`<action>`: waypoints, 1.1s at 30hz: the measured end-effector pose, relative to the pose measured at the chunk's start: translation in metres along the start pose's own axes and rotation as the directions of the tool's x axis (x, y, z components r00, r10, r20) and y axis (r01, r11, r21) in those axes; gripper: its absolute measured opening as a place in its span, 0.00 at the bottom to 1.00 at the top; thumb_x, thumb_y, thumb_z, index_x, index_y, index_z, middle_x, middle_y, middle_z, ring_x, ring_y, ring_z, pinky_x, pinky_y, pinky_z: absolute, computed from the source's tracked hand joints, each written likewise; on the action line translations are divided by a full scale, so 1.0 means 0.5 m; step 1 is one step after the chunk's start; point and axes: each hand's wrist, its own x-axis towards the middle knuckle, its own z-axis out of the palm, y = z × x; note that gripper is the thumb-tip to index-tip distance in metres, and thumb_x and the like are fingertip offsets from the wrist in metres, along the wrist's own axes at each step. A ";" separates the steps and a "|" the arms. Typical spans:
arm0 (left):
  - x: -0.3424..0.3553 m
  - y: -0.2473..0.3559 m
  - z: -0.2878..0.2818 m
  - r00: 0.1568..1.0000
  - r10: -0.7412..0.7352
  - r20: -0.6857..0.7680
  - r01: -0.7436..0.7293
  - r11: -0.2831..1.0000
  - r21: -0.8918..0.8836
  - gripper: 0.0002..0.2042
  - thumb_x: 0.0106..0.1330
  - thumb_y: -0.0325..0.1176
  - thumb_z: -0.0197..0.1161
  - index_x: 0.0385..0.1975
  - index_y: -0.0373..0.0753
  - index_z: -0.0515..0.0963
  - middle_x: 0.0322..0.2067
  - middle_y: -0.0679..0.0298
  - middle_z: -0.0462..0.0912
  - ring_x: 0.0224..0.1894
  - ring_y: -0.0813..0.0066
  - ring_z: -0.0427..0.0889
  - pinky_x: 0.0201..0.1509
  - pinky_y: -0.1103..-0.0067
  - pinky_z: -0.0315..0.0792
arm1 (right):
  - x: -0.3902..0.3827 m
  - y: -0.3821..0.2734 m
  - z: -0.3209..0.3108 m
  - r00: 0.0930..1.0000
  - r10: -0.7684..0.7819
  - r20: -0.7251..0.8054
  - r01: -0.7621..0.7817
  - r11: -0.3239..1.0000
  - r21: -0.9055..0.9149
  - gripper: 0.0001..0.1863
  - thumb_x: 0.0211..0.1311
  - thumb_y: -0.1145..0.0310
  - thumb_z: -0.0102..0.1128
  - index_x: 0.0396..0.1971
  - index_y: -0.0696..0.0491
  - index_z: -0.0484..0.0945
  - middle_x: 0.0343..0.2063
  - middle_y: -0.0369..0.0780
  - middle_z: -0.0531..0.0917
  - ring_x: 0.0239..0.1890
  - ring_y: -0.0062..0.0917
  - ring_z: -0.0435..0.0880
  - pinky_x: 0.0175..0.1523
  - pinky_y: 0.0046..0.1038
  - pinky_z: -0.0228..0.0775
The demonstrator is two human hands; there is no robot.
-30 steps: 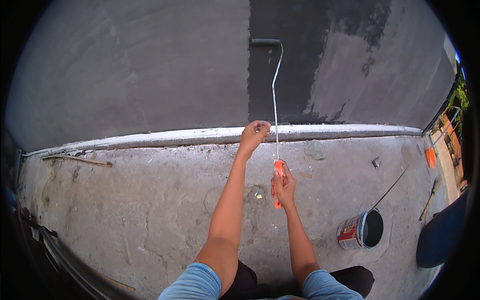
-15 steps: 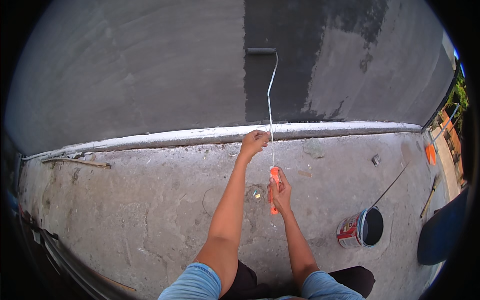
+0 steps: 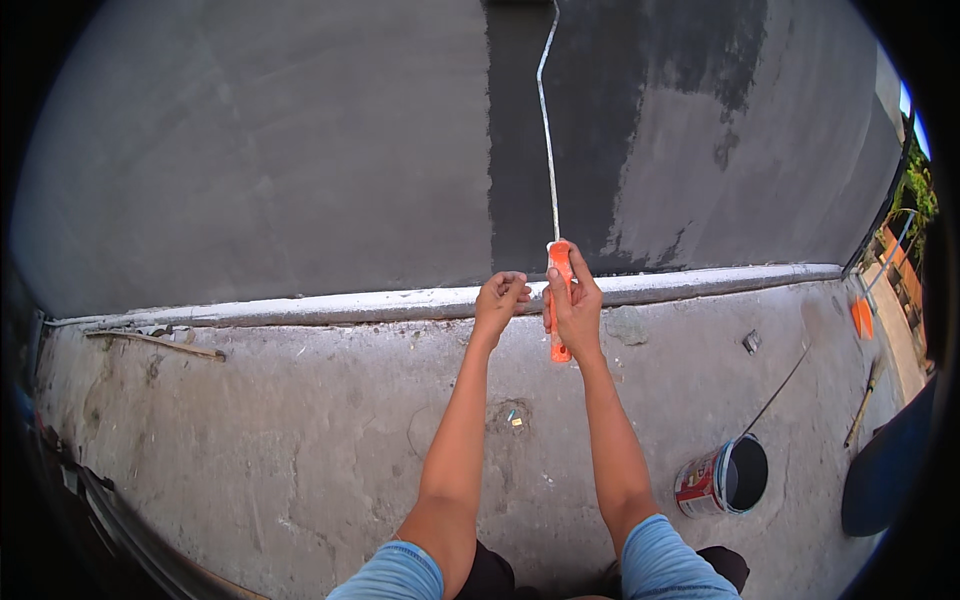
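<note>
My right hand [image 3: 572,310] grips the orange handle [image 3: 560,258] of a paint roller with a long, bent metal rod [image 3: 548,140]. The roller head [image 3: 515,3] is cut off at the top edge, against a dark strip of the grey wall [image 3: 280,140]. My left hand [image 3: 498,305] is raised just left of the handle, fingers loosely bent and apart, holding nothing.
A white-topped ledge [image 3: 370,303] runs along the wall's foot. On the concrete floor [image 3: 280,430] are a paint bucket [image 3: 705,480] with a stick, wood strips [image 3: 160,342] and debris. A blue barrel [image 3: 880,470] and an orange-headed tool [image 3: 860,318] are at right.
My right hand has risen, carrying the roller up the wall until its head meets the top edge of the view. My left hand sits slightly lower and no longer reaches the rod.
</note>
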 end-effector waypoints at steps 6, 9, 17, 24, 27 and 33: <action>0.000 0.007 -0.013 1.000 -0.011 0.014 0.011 1.000 0.019 0.19 0.70 0.46 0.62 0.48 0.36 0.75 0.39 0.61 0.83 0.42 0.75 0.82 0.45 0.77 0.77 | 0.063 -0.110 0.017 1.000 -0.014 -0.011 0.013 0.999 -0.046 0.31 0.73 0.63 0.55 0.70 0.57 0.58 0.16 0.32 0.73 0.11 0.12 0.69 0.15 0.18 0.61; -0.002 0.035 -0.024 1.000 0.018 -0.012 -0.018 1.000 -0.008 0.17 0.70 0.45 0.62 0.46 0.38 0.75 0.39 0.61 0.83 0.43 0.74 0.83 0.46 0.77 0.77 | 0.037 -0.106 0.020 0.999 -0.044 0.022 0.044 0.999 -0.014 0.31 0.73 0.63 0.55 0.70 0.57 0.59 0.16 0.32 0.73 0.11 0.12 0.69 0.15 0.19 0.62; -0.031 0.152 -0.022 0.974 0.225 -0.039 -0.228 0.965 -0.133 0.13 0.71 0.41 0.61 0.43 0.37 0.76 0.37 0.63 0.84 0.40 0.76 0.83 0.43 0.79 0.77 | 0.014 -0.082 0.088 0.998 -0.035 0.048 0.033 0.999 0.042 0.30 0.74 0.66 0.53 0.71 0.58 0.57 0.17 0.33 0.73 0.11 0.13 0.69 0.14 0.19 0.62; -0.058 0.214 -0.057 0.963 0.270 -0.017 -0.270 0.958 -0.097 0.16 0.72 0.43 0.60 0.47 0.35 0.77 0.41 0.62 0.82 0.44 0.74 0.83 0.50 0.75 0.77 | 0.036 -0.089 0.140 0.998 -0.030 0.059 0.030 1.000 0.005 0.32 0.74 0.64 0.53 0.71 0.60 0.56 0.16 0.34 0.72 0.11 0.13 0.70 0.14 0.19 0.62; -0.060 0.220 -0.075 0.962 0.271 -0.034 -0.273 0.957 -0.097 0.16 0.72 0.42 0.60 0.47 0.35 0.78 0.40 0.62 0.83 0.43 0.75 0.83 0.49 0.76 0.77 | 0.041 -0.081 0.159 0.998 -0.042 0.054 0.041 0.999 0.010 0.32 0.74 0.64 0.53 0.71 0.60 0.56 0.16 0.33 0.72 0.11 0.13 0.69 0.14 0.19 0.62; -0.063 0.220 -0.104 0.958 0.279 -0.061 -0.284 0.954 -0.096 0.15 0.72 0.41 0.60 0.47 0.34 0.79 0.39 0.61 0.84 0.42 0.76 0.83 0.47 0.78 0.76 | 0.044 -0.083 0.197 0.998 -0.051 0.045 0.050 0.998 0.039 0.29 0.74 0.64 0.52 0.70 0.56 0.60 0.16 0.32 0.71 0.11 0.12 0.69 0.14 0.19 0.62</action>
